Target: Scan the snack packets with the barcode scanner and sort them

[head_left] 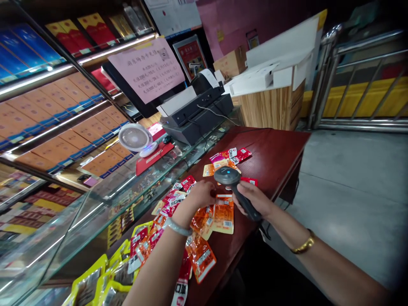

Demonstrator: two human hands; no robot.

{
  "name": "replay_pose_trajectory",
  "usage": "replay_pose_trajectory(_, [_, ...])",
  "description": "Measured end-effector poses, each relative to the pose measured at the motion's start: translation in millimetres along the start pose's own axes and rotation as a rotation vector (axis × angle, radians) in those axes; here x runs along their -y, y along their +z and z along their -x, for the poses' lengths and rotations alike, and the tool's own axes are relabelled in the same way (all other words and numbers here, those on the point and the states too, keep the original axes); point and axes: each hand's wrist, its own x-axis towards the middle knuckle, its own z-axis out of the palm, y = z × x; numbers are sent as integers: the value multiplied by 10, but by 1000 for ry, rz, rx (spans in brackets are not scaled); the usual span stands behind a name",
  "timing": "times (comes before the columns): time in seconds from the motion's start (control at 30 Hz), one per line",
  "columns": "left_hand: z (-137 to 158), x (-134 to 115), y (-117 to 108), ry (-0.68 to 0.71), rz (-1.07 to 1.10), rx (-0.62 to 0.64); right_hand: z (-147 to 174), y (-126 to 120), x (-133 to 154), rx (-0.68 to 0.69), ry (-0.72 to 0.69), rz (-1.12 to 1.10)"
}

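My right hand (255,199) is wrapped round the handle of a dark grey barcode scanner (227,173), whose head, with a small blue light, points left over the table. Left of it, my left hand (202,194) has its fingers curled at the top edge of an orange snack packet (224,219); the fingertips are partly hidden. More orange packets (201,255) and red snack packets (188,182) lie under and around my left forearm. Beyond the scanner is a small pile of red and orange packets (228,158). Yellow-edged packets (92,278) lie at the lower left.
The packets lie on a dark red wooden table (270,144) against a glass display counter (95,212). On the counter are a small white fan (135,137), a dark printer-like machine (194,112) and a monitor with a pink handwritten sheet (146,70). Metal railings (366,85) stand at the right.
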Motion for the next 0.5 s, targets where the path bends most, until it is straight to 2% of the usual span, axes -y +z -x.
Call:
replay_pose_trajectory(0.07, [111,-51,69,60,-37,50,-3,3,2,2,1,0])
replay_pose_trajectory(0.13, [156,-105,144,85,-10,40,-2,1,3,6,-1,5])
replay_pose_trajectory(0.27, [145,-78,211,29,176,-12,5,-17,-5,14,-4,20])
replay_pose_trajectory(0.43, [126,229,58,-116,589,-292,8,-29,-12,35,13,26])
replay_pose_trajectory(0.5, [144,298,-7,-144,648,-357,11,-28,-11,48,25,31])
